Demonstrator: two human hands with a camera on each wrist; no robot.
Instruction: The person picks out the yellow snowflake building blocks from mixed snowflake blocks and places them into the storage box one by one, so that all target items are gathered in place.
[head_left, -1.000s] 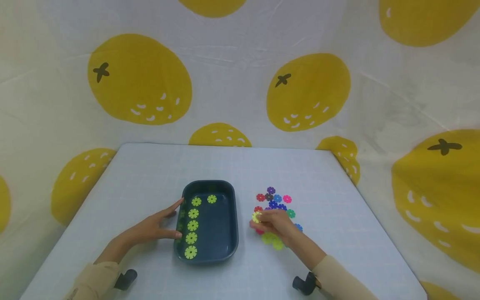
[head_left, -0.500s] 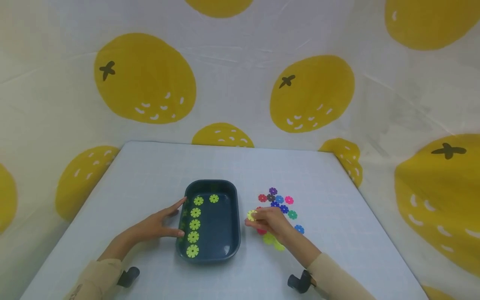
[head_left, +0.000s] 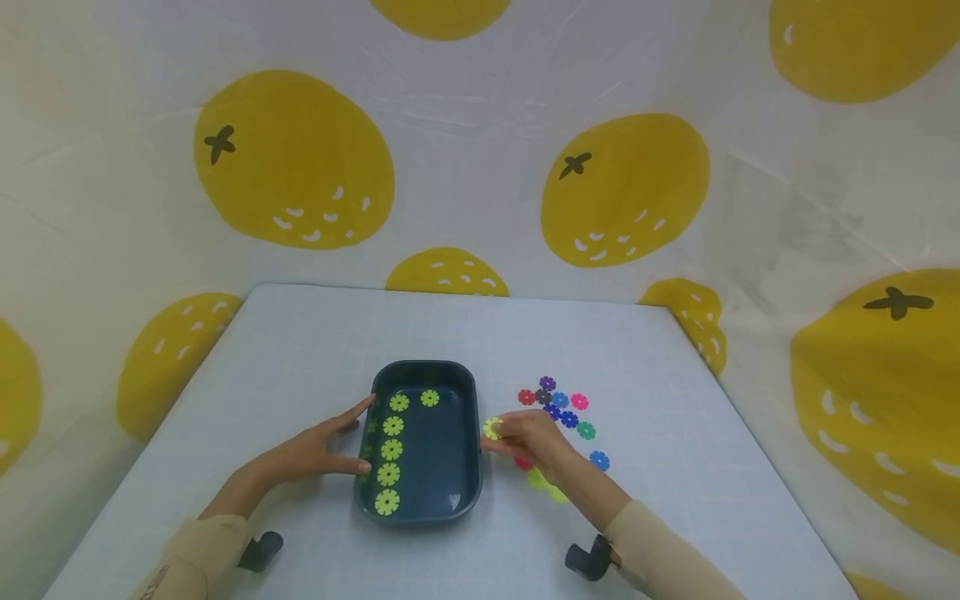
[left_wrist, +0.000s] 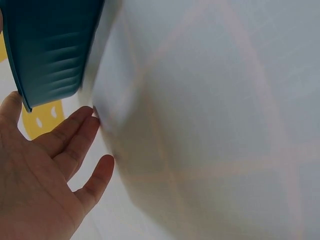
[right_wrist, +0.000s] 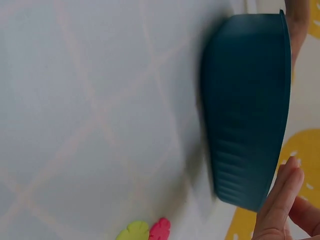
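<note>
A dark teal tray [head_left: 444, 467] sits on the white table. Flat yellow-green snowflake discs [head_left: 392, 449] form a column along its left side, with one more disc [head_left: 430, 398] at the top. My left hand [head_left: 311, 450] rests against the tray's left rim, index finger and thumb spread apart; in the left wrist view its other fingers are extended beside the tray [left_wrist: 50, 55]. Between the fingertips of my right hand [head_left: 534, 439] I pinch another yellow-green snowflake disc [head_left: 492, 428], just off the tray's right rim. The right wrist view does not show that disc.
Right of the tray lies a loose group of coloured discs: a purple one [head_left: 548, 383], a green one [head_left: 586, 431], a pink one [head_left: 580, 402], and several others. My right hand and forearm cover part of the group. A fruit-print cloth [head_left: 465, 183] hangs behind the table.
My right hand has moved left from over the loose discs toward the tray's right rim, carrying the yellow-green snowflake disc. My left hand stays at the left rim. The view shifts slightly.
</note>
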